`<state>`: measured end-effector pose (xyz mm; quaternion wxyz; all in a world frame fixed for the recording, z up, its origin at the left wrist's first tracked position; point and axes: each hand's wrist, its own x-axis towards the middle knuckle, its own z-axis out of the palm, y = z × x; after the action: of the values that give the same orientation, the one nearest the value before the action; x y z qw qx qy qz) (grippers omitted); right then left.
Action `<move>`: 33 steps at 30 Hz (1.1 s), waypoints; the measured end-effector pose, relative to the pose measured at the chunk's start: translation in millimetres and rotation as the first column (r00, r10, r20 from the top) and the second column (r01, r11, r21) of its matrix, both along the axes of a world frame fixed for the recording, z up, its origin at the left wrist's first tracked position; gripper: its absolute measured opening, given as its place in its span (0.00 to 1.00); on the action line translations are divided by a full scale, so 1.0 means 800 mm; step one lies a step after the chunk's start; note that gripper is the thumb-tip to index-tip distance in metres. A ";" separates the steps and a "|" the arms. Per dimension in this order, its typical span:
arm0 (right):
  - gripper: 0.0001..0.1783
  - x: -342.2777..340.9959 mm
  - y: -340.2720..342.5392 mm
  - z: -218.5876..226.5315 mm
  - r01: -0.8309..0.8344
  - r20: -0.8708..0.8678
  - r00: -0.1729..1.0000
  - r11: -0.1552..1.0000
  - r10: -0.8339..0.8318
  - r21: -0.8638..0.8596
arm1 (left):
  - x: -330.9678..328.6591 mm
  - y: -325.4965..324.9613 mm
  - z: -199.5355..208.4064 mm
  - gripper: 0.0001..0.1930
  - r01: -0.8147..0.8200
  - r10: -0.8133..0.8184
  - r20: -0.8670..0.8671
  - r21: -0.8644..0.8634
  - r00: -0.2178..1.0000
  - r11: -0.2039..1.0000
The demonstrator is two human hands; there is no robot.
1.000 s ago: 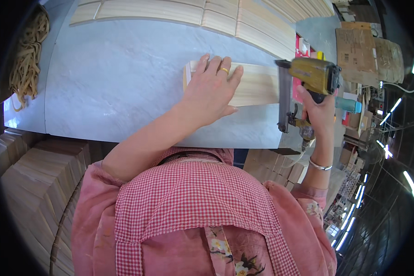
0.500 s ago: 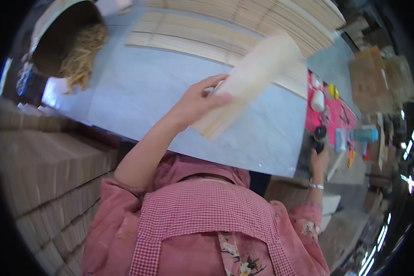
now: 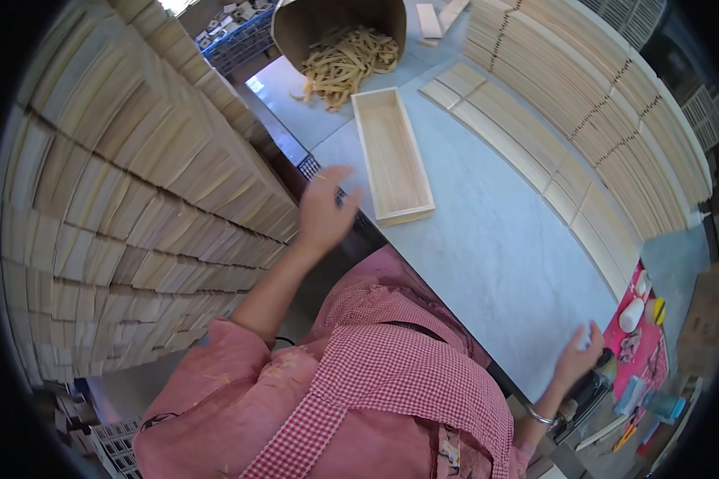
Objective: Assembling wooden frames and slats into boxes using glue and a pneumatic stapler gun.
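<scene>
Wooden tray (image 3: 392, 156) lies open side up at the left edge of your counter (image 3: 495, 239), just beside the basket of wood scraps (image 3: 347, 56). Your left hand (image 3: 323, 209) hovers near it, grip open and empty; your right hand (image 3: 577, 359), also open, rests at the counter's near edge. Take hold squarely by the tray's long walls.

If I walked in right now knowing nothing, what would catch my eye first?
Probably the tall wall of stacked pale wooden pieces on the left. Next, the shallow open wooden box lying on the grey table, with the person's empty left hand raised just beside it. Their right hand rests at the table's near edge.
</scene>
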<state>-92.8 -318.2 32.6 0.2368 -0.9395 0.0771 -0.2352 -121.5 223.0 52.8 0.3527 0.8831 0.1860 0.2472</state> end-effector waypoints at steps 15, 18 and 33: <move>0.16 -0.021 0.243 -0.069 -0.560 0.156 0.828 0.806 0.538 0.191 | -0.025 -0.068 0.130 0.21 0.126 -0.196 0.007 0.746 0.981 0.654; 0.13 -0.009 0.248 -0.074 -0.577 0.228 0.810 0.803 0.539 0.149 | -0.061 -0.069 0.223 0.26 -0.066 -0.279 0.284 0.801 0.917 0.596; 0.10 0.024 0.253 -0.129 -0.561 0.348 0.785 0.826 0.512 0.049 | -0.297 0.089 0.831 0.18 -0.732 0.523 0.841 0.441 0.135 -0.519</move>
<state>-73.4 -115.7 -70.4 0.3732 -0.8508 -0.2157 -0.3006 -359.5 294.0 717.9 -0.4859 0.4864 0.4899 0.5360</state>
